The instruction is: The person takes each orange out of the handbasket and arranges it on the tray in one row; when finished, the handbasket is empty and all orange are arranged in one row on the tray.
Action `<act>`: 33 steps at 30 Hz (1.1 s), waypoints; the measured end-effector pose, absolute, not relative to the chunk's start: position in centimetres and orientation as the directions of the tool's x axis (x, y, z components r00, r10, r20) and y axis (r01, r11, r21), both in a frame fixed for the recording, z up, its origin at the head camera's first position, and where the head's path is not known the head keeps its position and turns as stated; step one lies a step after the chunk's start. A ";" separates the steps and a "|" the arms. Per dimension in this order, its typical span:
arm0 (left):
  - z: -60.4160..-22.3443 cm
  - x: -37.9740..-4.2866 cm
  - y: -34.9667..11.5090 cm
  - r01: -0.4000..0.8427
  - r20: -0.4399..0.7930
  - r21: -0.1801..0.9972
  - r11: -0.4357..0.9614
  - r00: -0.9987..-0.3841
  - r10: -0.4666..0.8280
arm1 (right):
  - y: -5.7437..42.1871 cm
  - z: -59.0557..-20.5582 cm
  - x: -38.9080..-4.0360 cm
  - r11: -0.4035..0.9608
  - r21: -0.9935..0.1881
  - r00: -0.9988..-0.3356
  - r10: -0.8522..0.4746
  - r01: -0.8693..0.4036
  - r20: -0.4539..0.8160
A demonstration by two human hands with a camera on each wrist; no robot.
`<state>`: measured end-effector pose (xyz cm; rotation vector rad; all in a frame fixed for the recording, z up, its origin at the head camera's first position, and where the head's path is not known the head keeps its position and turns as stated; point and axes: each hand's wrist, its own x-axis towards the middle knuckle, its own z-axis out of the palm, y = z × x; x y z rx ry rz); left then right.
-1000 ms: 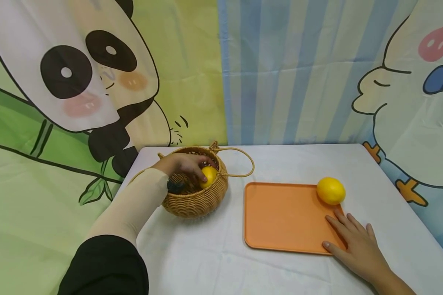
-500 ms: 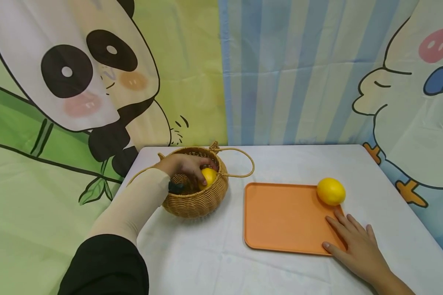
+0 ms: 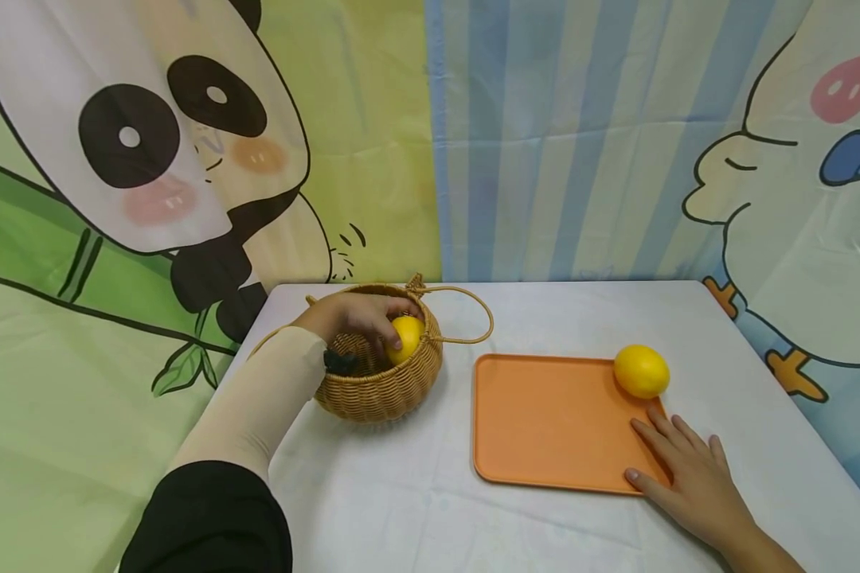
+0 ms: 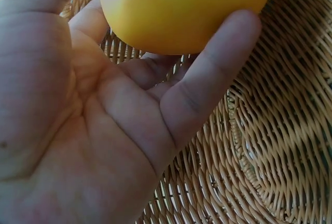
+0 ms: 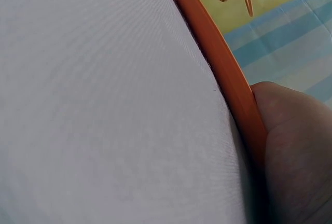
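Note:
My left hand [image 3: 365,316] reaches over the rim of a round wicker basket [image 3: 373,402] and grips a yellow lemon [image 3: 406,338] near the basket's right wall. In the left wrist view the fingers curl around the lemon [image 4: 176,14], with the woven inside of the basket [image 4: 280,120] behind. My right hand [image 3: 695,477] lies with spread, fairly straight fingers on the right edge of an orange tray [image 3: 545,422]. Its thumb [image 5: 295,146] touches the tray's rim [image 5: 228,68] in the right wrist view. A second lemon [image 3: 641,371] sits at the tray's far right corner.
The basket's looped handle [image 3: 489,318] sticks out rightward towards the tray. A dark object [image 3: 340,363] shows under the left wrist, at the basket's opening. A white cloth [image 3: 430,517] covers the table, and printed curtains [image 3: 545,143] hang along its back edge.
My left hand and the lemon in it have risen slightly inside the basket. The right hand, the tray and the second lemon stay where they were.

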<state>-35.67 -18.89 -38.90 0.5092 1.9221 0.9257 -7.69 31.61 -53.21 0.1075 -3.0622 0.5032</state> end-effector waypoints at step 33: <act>-35.3 -34.8 -21.2 0.056 -0.205 0.960 0.273 -0.521 0.829 | 31.6 -53.5 -7.7 0.941 -0.326 -0.994 -0.070 -0.093 0.083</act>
